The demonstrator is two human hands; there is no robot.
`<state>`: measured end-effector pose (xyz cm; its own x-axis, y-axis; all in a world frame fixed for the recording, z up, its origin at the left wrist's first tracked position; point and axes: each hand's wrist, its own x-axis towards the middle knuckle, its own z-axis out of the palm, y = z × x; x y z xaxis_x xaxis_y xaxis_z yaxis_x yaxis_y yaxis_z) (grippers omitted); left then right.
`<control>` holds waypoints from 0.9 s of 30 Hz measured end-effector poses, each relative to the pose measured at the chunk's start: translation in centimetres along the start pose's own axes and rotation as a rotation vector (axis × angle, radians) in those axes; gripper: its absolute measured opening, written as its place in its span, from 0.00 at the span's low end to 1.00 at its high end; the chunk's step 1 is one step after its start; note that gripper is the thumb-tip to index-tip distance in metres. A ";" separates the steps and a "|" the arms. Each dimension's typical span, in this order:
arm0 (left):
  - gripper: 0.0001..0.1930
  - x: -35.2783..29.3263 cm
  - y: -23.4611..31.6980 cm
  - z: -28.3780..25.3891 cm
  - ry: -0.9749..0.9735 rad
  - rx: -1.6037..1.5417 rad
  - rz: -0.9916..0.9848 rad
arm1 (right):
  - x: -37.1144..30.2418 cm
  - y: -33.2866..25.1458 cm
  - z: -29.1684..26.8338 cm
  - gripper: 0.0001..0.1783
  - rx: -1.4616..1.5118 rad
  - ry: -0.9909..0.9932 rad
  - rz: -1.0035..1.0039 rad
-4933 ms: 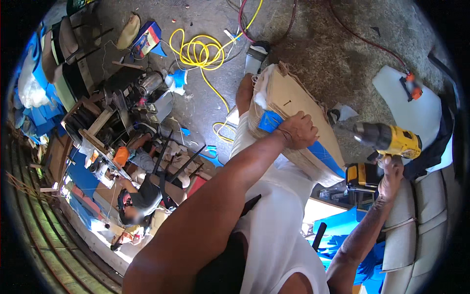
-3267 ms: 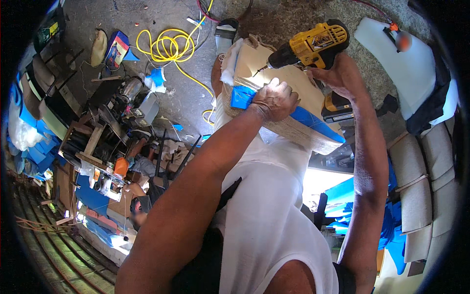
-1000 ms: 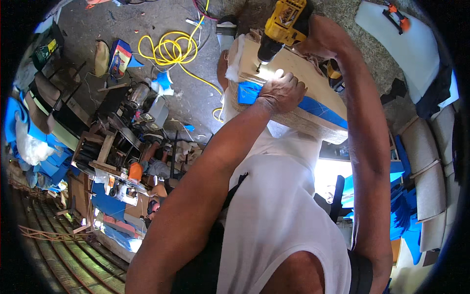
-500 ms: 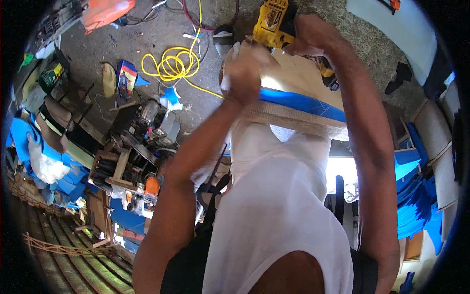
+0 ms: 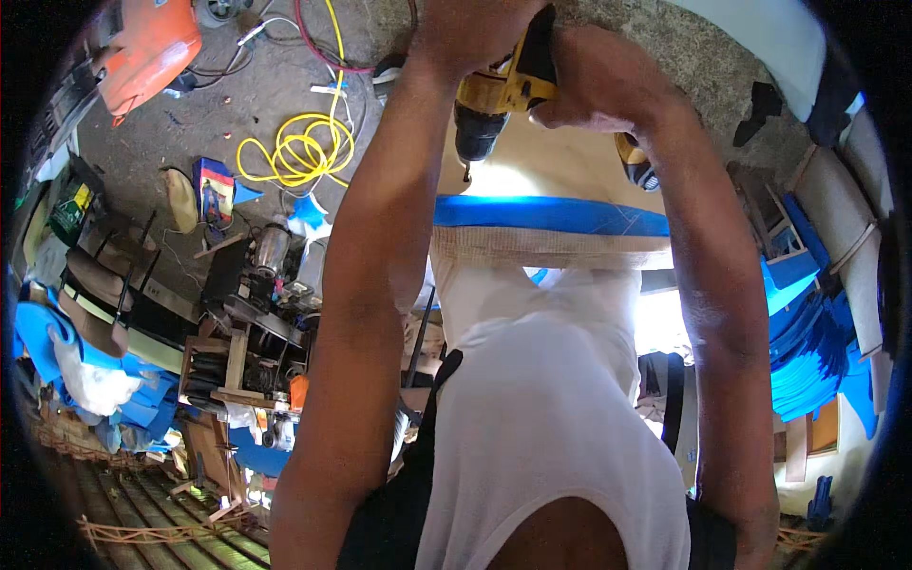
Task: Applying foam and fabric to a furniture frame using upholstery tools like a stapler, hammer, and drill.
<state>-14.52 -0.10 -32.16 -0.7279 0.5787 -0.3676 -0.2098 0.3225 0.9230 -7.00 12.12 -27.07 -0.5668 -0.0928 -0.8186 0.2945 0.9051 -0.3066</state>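
A yellow and black cordless drill (image 5: 489,95) is in my right hand (image 5: 608,81), which wraps around its handle; the base of the drill shows below that wrist. Its chuck points down, and the thin bit (image 5: 466,173) reaches toward a tan board (image 5: 579,161) across my lap. Whether the bit touches the board I cannot tell. My left hand (image 5: 484,28) is at the top edge, up against the drill's body, with its fingers hidden. Along the board's near side run a blue strip (image 5: 551,214) and a pale textured edge (image 5: 551,245).
Coiled yellow cable (image 5: 299,152) lies on the concrete floor to the left. An orange machine (image 5: 152,62) stands at the far left. Nearer, a wooden crate (image 5: 233,356) and machine parts crowd together. Blue sheets (image 5: 807,366) are stacked at the right.
My left hand has moved from the board's left side up to the drill. The drill has swung so its chuck and bit now point down toward the board near the blue strip.
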 end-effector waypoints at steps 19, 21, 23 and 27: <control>0.15 -3.6 -1.4 -1.2 -0.024 -0.228 -0.161 | -1.6 -3.5 1.8 0.28 -0.107 -0.012 0.032; 0.15 -2.3 -0.2 -0.4 -0.055 -0.125 -0.105 | -1.6 -0.6 2.8 0.28 -0.060 0.094 -0.017; 0.14 -0.8 0.9 0.3 -0.078 -0.015 -0.037 | -1.8 1.3 2.1 0.28 -0.019 0.213 -0.072; 0.20 2.4 -9.6 -2.0 0.083 -0.179 0.656 | -5.9 4.2 0.0 0.31 0.178 0.109 -0.047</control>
<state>-15.57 -3.27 -41.73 -0.7873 0.5508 0.2771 0.1920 -0.2080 0.9591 -2.36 16.48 -23.54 -0.6606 -0.0791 -0.7466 0.3913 0.8124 -0.4323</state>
